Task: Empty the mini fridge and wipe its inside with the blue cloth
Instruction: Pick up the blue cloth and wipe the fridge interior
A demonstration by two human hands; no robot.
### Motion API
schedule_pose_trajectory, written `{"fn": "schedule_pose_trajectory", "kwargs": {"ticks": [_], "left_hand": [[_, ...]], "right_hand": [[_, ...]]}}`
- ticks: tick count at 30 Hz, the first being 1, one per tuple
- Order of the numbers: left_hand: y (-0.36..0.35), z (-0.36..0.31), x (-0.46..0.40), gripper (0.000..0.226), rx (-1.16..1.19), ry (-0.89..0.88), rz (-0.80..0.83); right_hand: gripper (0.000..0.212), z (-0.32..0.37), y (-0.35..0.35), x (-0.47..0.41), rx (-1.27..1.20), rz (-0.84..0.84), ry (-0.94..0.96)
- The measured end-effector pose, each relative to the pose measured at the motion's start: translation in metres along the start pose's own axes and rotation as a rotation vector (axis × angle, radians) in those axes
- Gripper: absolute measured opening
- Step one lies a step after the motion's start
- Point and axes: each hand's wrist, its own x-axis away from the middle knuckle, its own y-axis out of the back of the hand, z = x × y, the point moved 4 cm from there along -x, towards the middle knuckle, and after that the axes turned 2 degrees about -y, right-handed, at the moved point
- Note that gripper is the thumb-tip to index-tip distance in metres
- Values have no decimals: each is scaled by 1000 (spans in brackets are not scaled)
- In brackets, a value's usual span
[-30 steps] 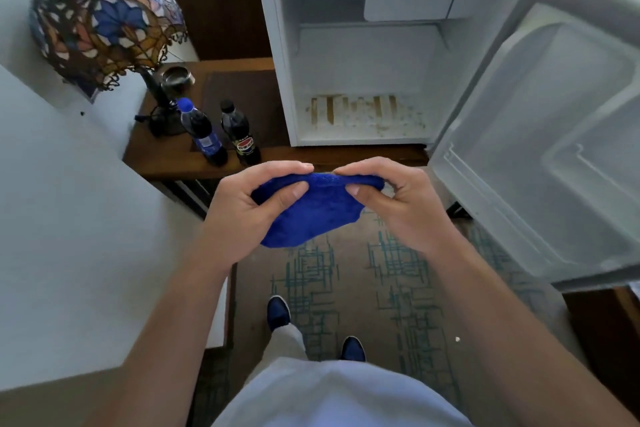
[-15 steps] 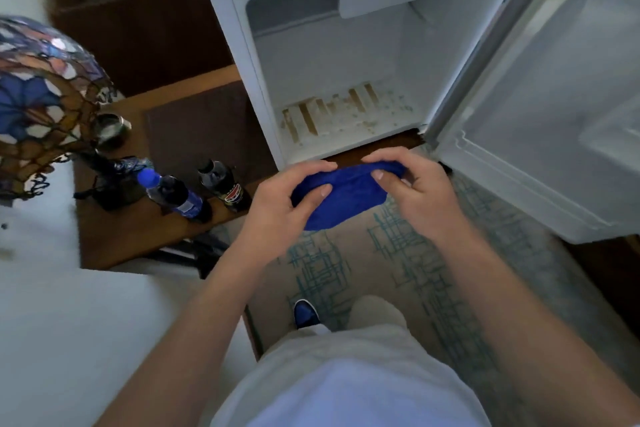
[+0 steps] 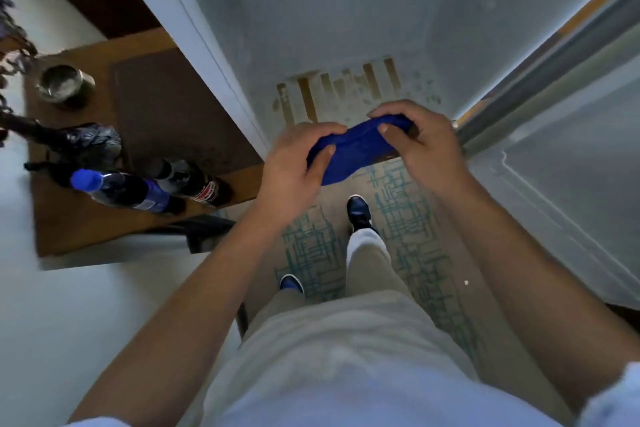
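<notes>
The white mini fridge (image 3: 221,55) stands open right in front of me, with no items inside. Brown streaks and spots stain its floor (image 3: 346,90). My left hand (image 3: 294,163) and my right hand (image 3: 426,146) both pinch the bunched blue cloth (image 3: 349,152), stretched between them at the fridge's front edge. The fridge door (image 3: 568,149) is swung open to the right.
Two dark soda bottles, one with a blue cap (image 3: 128,191) and one with a red label (image 3: 197,184), stand on the brown wooden table (image 3: 86,229) left of the fridge. A metal cup (image 3: 65,83) and a lamp base (image 3: 59,142) sit there too. Patterned carpet (image 3: 412,225) lies underfoot.
I have stepped closer and leaned in, so the fridge fills the view. Both hands carried the cloth forward to the fridge opening and still grip it.
</notes>
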Motion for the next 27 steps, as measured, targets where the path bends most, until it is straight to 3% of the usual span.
{"fn": "schedule_pose_trajectory", "kwargs": {"ticks": [10,19,27], "left_hand": [[-37,26,-43,29,-1,218,-48],[-52,40,-38,28,26,169,63],[-80,47,-85,33,-174,182,108]], "right_hand": [[25,-50,-2,-64,-52,49,-115],[21,-74,-6,-44,-24,-103,-107],[23,-95,-5,-80,84,-146,-168]]}}
